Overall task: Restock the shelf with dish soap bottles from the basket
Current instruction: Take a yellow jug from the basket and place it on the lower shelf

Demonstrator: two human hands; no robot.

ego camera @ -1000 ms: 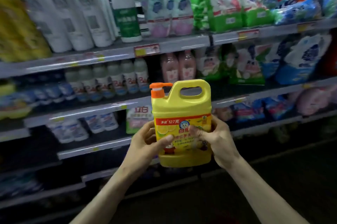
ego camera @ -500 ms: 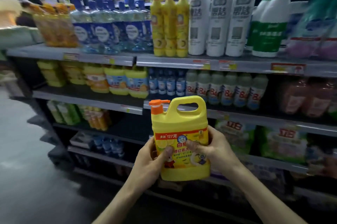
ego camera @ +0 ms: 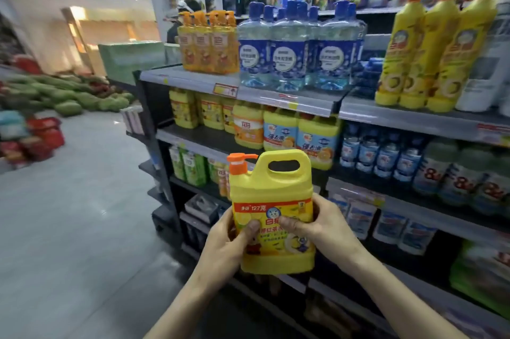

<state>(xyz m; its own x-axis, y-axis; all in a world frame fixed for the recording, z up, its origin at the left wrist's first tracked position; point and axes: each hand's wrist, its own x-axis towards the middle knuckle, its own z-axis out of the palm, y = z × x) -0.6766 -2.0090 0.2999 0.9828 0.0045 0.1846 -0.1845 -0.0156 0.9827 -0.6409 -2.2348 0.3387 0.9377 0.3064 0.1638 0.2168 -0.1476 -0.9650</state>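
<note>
A yellow dish soap bottle (ego camera: 271,189) with an orange pump and a carry handle stands upright in front of me, held between both hands. My left hand (ego camera: 226,242) grips its left side, thumb on the label. My right hand (ego camera: 323,228) grips the right side, thumb across the label. Behind the bottle is the shelf (ego camera: 209,142) whose second level carries similar yellow dish soap jugs (ego camera: 281,129). No basket is in view.
The top level holds orange pump bottles (ego camera: 209,43), blue clear bottles (ego camera: 292,49) and tall yellow bottles (ego camera: 430,51). Green bottles (ego camera: 190,165) stand lower. The shelf's end is at the left, with open grey floor (ego camera: 77,214) and piled goods (ego camera: 66,96) beyond.
My view has swung left along the aisle, bringing the shelf's end and the yellow jugs into sight. Both hands keep the same grip on the bottle.
</note>
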